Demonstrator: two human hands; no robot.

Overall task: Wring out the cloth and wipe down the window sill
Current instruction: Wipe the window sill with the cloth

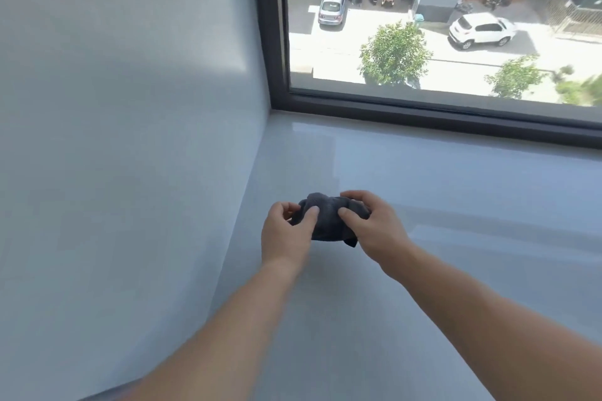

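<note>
A small dark grey cloth (pixel 327 216) is bunched up between both hands, just above the pale grey glossy window sill (pixel 439 205). My left hand (pixel 286 231) pinches its left end with thumb and fingers. My right hand (pixel 374 225) grips its right end, fingers curled over the top. A corner of the cloth hangs below my right hand. Both forearms reach in from the bottom of the view.
A pale wall (pixel 130 140) rises on the left and meets the sill in a corner. The dark window frame (pixel 423 112) runs along the far edge of the sill, with glass above it showing a street with cars and trees far below.
</note>
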